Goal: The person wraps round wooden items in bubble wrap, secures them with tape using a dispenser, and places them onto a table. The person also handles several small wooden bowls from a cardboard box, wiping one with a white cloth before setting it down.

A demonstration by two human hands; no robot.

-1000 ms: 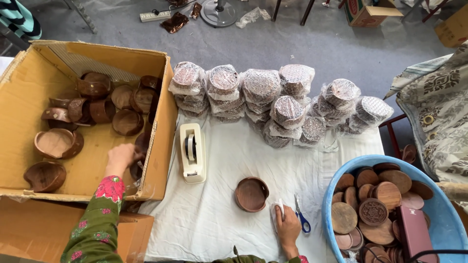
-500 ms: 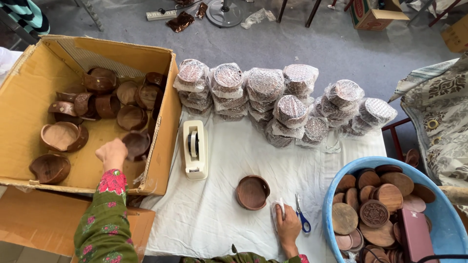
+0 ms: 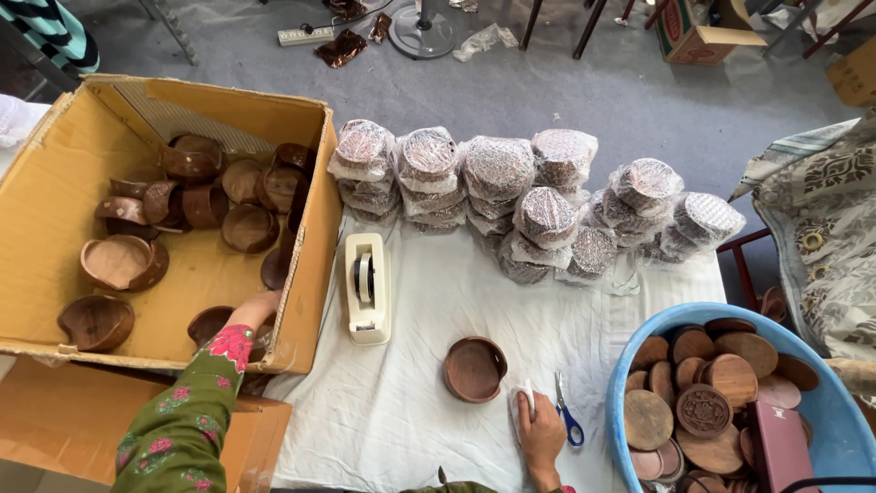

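Moved: L hand [image 3: 257, 309] deeper into cardboard box [image 3: 301, 274], fingers on wooden bowl [image 3: 212, 321], grip not visible | R hand [image 3: 538, 429] flat on cloth, holding white scrap | step: picking bowl | next: firm grasp, lift over wall.

The cardboard box [image 3: 173, 119] is matt brown paperboard, with corrugated ribbing showing on its far inner wall. Inside it, the bowls [image 3: 242, 196] look like dark turned wood with a slight sheen. Right of the box, a white cloth [image 3: 429, 402] is soft and creased; on it the tape dispenser [image 3: 367, 288] is smooth cream plastic. Beyond the dispenser, the wrapped stacks [image 3: 497, 178] are covered in glossy, crinkled clear film. Far right of the box, the tub [image 3: 639, 338] is smooth blue plastic holding matt wooden lids [image 3: 648, 420], one carved.
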